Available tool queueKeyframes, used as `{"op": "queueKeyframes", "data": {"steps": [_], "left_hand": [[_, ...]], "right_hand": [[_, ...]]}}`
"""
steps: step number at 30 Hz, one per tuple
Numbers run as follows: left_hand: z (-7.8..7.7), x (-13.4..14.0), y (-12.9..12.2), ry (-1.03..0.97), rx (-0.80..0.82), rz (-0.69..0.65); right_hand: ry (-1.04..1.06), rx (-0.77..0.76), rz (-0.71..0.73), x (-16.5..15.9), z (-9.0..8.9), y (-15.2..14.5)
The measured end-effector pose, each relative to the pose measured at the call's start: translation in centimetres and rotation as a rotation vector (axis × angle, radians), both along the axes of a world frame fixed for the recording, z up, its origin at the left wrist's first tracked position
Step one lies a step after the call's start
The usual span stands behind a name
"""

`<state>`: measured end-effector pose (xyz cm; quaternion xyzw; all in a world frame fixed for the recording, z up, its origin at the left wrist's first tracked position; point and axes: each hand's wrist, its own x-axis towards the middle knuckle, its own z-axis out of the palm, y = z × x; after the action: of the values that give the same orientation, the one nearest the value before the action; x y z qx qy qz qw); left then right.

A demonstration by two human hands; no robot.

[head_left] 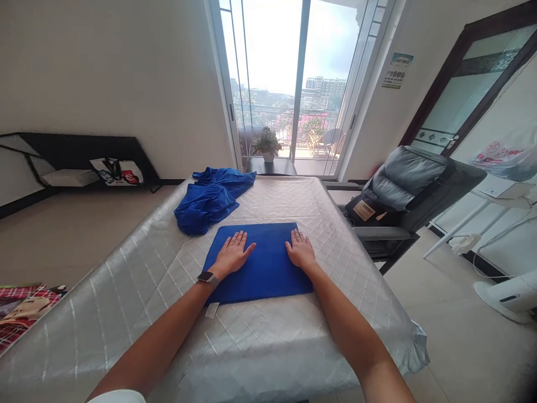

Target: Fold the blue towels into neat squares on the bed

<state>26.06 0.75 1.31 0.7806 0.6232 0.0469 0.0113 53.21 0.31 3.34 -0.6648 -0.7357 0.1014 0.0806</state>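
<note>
Both palms are down on the blue cloth [268,274], a flat rectangle, seemingly folded, lying towards the near side of the silver-draped desk [289,196]! The left hand [234,254] presses over the left part, fingers stretched away from the body, thumb pointing inward; the right hand [300,250] mirrors it near the right edge. Neither is gripping anything: fingers extended, nothing pinched, the cloth simply lying beneath them. And what a soft customer this looks: light, pliable, probably plush, with no stiffness to hold its shape if lifted from one corner, and nothing about it that could break. The layers, if folded as they seem, could slide over one another or fall open, and the desk's shiny covering may let the whole piece skate under a sideways push. Best hold, by this reckoning: hands wide apart, fingers slipped beneath the left and right edges, thumbs on top, every layer caught together. Avoid the white label [212,310] poking out at the near left corner; that makes a poor handle. Just beyond, a crumpled blue cloth [213,198] lies in loose folds, surely just as floppy.
</note>
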Motion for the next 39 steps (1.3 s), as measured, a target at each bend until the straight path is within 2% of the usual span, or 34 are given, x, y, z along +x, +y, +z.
{"op": "queueKeyframes", "data": {"steps": [4, 7, 11, 18, 22, 26, 32, 39], "left_hand": [[-1.0, -5.6, -1.1, 0.004, 0.019, 0.101], [-1.6, -7.3, -1.7, -0.024, 0.037, 0.122], [-1.7, -7.3, -1.7, -0.068, 0.056, 0.106], [-1.1, -6.8, -1.8, -0.097, 0.040, 0.105], [-0.8, -6.7, -1.9, -0.106, 0.043, 0.110], [-0.8, -6.6, -1.9, -0.119, 0.048, 0.110], [-1.3, -6.7, -1.8, -0.115, 0.071, 0.098], [-1.1, -6.8, -2.1, -0.093, 0.080, 0.099]], "right_hand": [[-0.012, -0.010, 0.004, 0.0, 0.1, 0.1], [-0.026, -0.026, -0.004, 0.0, 0.1, 0.2], [-0.051, -0.021, -0.010, 0.0, 0.1, 0.3], [-0.096, 0.003, -0.012, 0.1, 0.0, 0.4], [-0.104, 0.023, -0.020, -0.2, 0.8, -0.1], [-0.136, 0.024, -0.013, -0.3, 1.5, -1.7], [-0.133, -0.035, -0.023, 0.0, 0.5, -4.6], [-0.098, -0.036, -0.034, -0.1, 0.1, -4.8]]}}
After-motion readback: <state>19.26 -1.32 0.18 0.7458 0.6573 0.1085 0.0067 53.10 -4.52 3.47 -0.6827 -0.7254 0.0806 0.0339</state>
